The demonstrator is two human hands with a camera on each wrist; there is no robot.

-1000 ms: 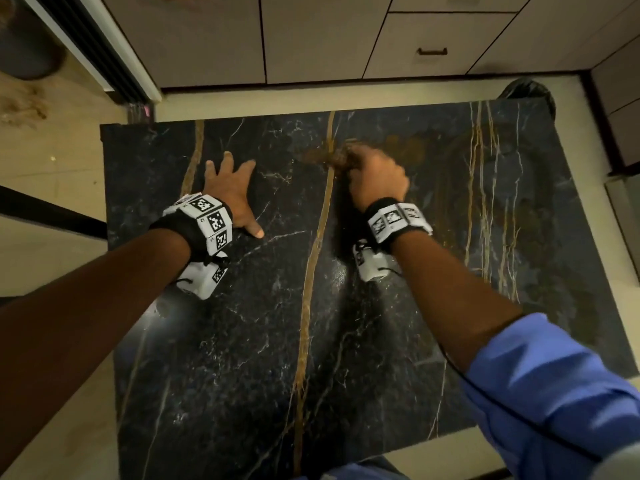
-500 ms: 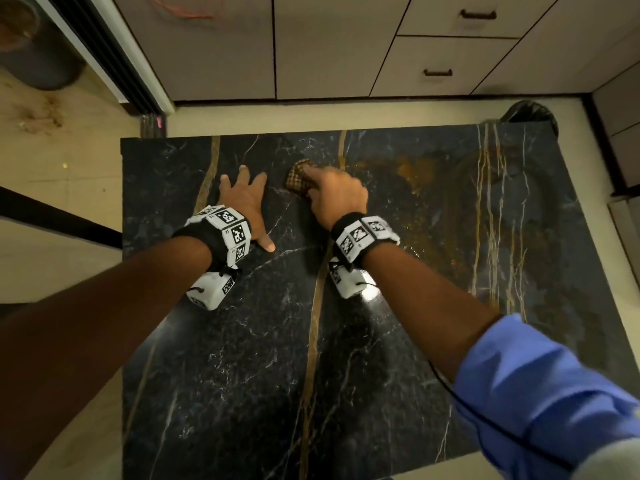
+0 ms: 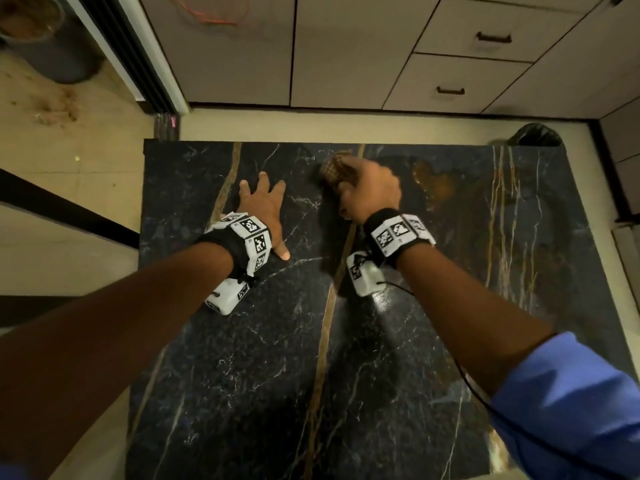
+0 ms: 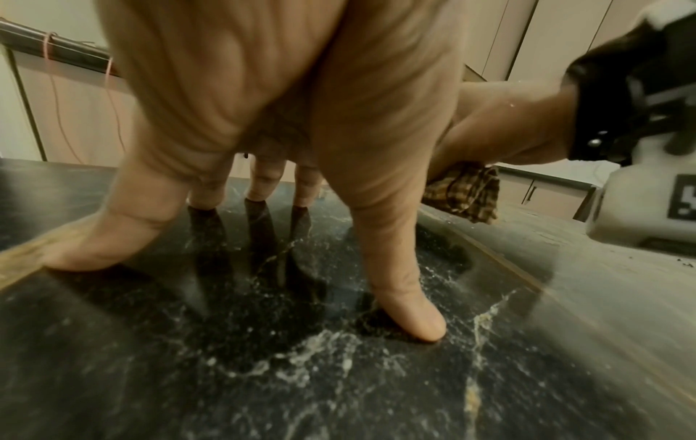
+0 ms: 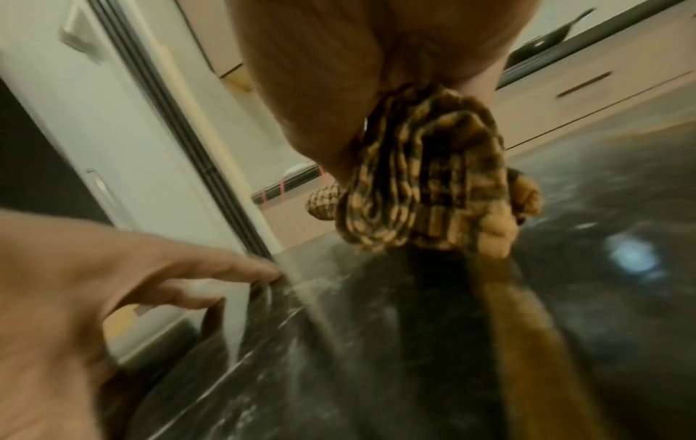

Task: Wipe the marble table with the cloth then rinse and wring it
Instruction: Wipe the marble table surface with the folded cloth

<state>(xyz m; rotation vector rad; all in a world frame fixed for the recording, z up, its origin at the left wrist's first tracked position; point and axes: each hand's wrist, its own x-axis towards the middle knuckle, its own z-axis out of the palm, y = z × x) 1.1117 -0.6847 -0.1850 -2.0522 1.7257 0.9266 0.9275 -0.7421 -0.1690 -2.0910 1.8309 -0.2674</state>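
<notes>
Beige cabinet drawers (image 3: pixel 460 77), pale tiled floor (image 3: pixel 59 161), black bin (image 3: pixel 536 135), dim warm light

Head view: high, looks steeply down on table (image 3: pixel 398 393), cabinets (image 3: pixel 346 57) at top. Left wrist view: low, close under left hand (image 4: pixel 286 98), faces cabinets. Right wrist view: close, tilted, behind cloth (image 5: pixel 425 184). All share table's far edge.

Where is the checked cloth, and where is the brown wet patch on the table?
checked cloth (image 5: pixel 425 190): right wrist view, middle of the bunched folds.
brown wet patch (image 3: pixel 434 183): head view, centre of the patch, near the table's far edge.
</notes>
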